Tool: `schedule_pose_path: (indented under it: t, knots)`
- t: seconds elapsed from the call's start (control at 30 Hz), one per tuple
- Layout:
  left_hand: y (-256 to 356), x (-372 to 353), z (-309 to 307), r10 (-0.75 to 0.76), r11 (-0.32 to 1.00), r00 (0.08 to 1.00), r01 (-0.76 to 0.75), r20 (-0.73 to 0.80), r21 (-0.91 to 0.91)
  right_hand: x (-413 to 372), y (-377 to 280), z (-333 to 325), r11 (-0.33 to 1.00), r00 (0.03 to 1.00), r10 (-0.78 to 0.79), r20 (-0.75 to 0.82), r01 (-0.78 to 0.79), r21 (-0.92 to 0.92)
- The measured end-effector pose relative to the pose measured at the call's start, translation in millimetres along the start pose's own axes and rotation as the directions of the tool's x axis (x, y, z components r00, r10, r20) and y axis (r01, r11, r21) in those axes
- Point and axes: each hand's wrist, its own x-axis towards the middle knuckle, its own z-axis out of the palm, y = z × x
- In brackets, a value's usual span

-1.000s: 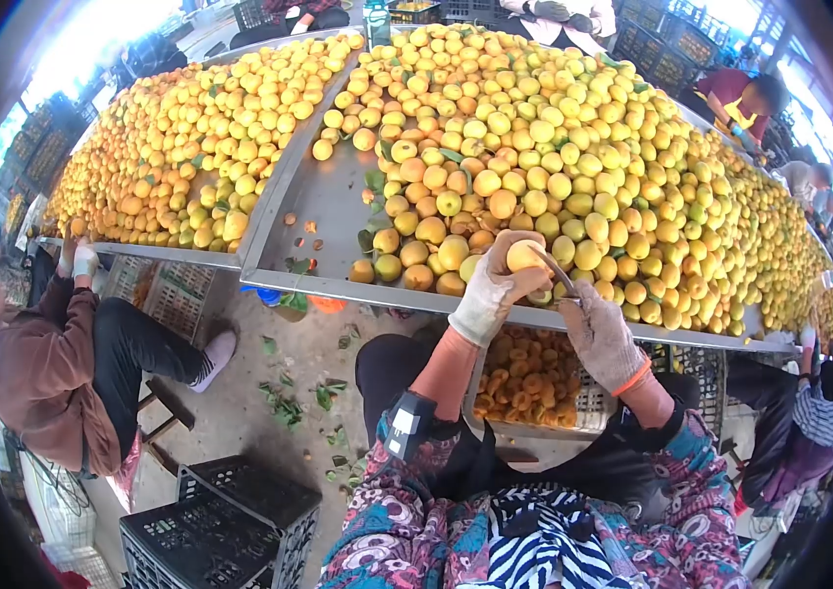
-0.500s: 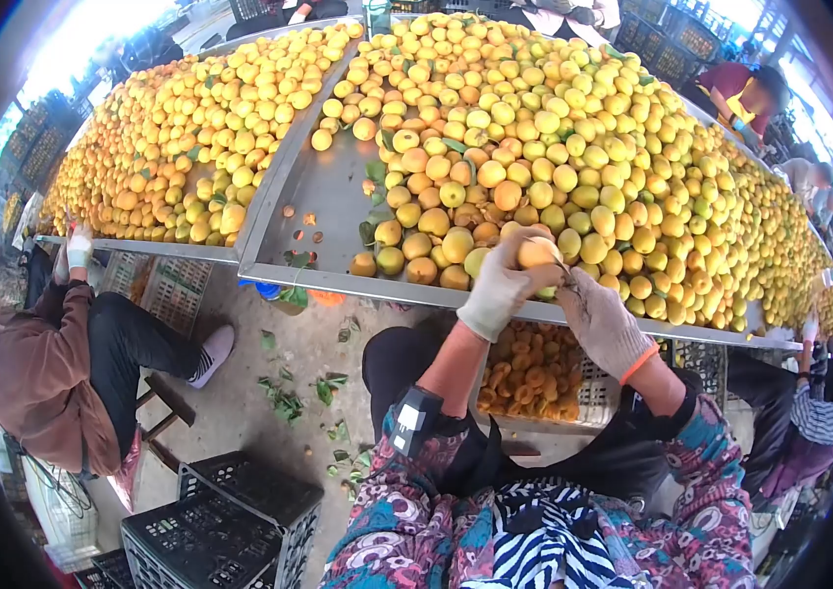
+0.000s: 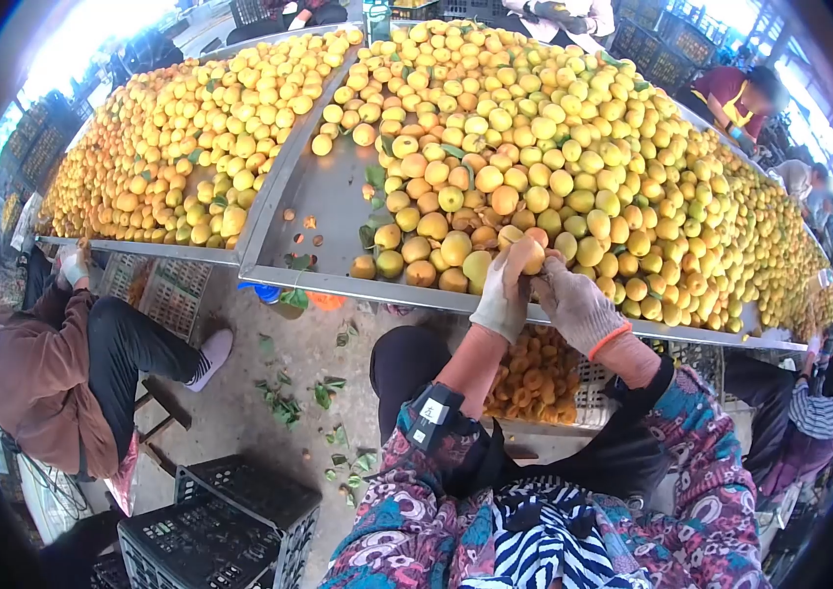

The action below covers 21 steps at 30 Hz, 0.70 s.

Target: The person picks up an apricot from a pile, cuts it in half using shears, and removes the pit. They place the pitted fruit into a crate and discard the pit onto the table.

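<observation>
**A:** What is the setting showing?

**B:** An open-air sorting area is filling the view. Two long metal tabletops (image 3: 323, 211) are carrying heaps of yellow-orange fruit (image 3: 583, 147). At far left a seated co-worker (image 3: 43, 363) in a brown top is reaching up to the edge of the left tabletop. Below them a black crate (image 3: 220, 530) is sitting on the concrete floor, with green leaves (image 3: 289, 402) lying scattered near it.

**A:** And in the middle?

**B:** The person wearing the camera is sitting at the near rim of the right tabletop, in patterned sleeves and knit gloves. The left hand (image 3: 498, 297) is wrapping its grip around one apricot (image 3: 528, 257), holding it just above the rim, in front of the pile. The right hand (image 3: 575, 306) is closing its grip on the same apricot from the other side, fingertips pressing against it.

**A:** Is anything differing from a second ago?

**B:** Yes. A thin blade was showing in the right hand then, laid against the apricot. Now no blade is showing, and both hands are bunching tight on the fruit, so the work seems to be passing from cutting to handling the fruit with the fingers.

**A:** And to the right?

**B:** Under the rim a slatted basket (image 3: 588, 398) is holding halved fruit. Farther right, other workers (image 3: 814, 422) are sitting along the tabletop.
</observation>
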Motion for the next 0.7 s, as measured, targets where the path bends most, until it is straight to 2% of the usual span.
schedule_pose_path:
  t: [0.03,0.07,0.1,0.2,0.27,0.33,0.4,0.5,0.57,0.63,0.7]
  knots:
    - [7,0,3,-0.125,0.973,0.992,0.12,-0.014,-0.198,1,-2,-6,0.999,0.999,-0.024,0.021,0.025,-0.042]
    - [12,0,5,-0.248,0.892,0.969,0.228,-0.002,-0.39,2,-4,-11,0.995,0.998,-0.047,0.045,0.051,-0.085]
    - [17,2,3,-0.248,0.915,0.969,0.234,0.001,-0.329,4,-7,-14,0.995,0.997,-0.055,0.049,0.059,-0.086]
    - [35,1,6,-0.012,0.996,0.991,0.001,-0.132,-0.084,12,-3,-2,0.989,0.993,-0.121,-0.007,0.121,0.09]
    - [35,2,12,0.022,0.996,0.98,-0.04,-0.198,-0.086,13,0,5,0.983,0.994,-0.105,0.014,0.102,0.154]
    - [35,5,16,-0.011,0.976,0.966,-0.046,-0.259,-0.214,17,3,14,0.968,0.994,-0.108,0.01,0.103,0.228]
    - [33,7,19,-0.131,0.883,0.949,-0.02,-0.287,-0.469,19,6,20,0.945,0.994,-0.113,-0.015,0.112,0.306]
    - [35,10,18,-0.115,0.868,0.957,-0.033,-0.265,-0.495,19,-4,17,0.896,0.989,-0.145,-0.044,0.15,0.417]
    - [31,12,12,0.016,0.986,0.958,-0.061,-0.285,-0.152,20,-4,18,0.894,0.992,-0.117,-0.038,0.122,0.432]
    - [27,18,8,0.031,0.994,0.963,-0.058,-0.267,-0.092,24,-5,11,0.912,0.996,-0.084,-0.033,0.091,0.4]
    - [27,23,8,-0.075,0.943,0.971,-0.005,-0.227,-0.332,22,-5,-9,0.945,0.999,-0.038,-0.027,0.045,0.323]
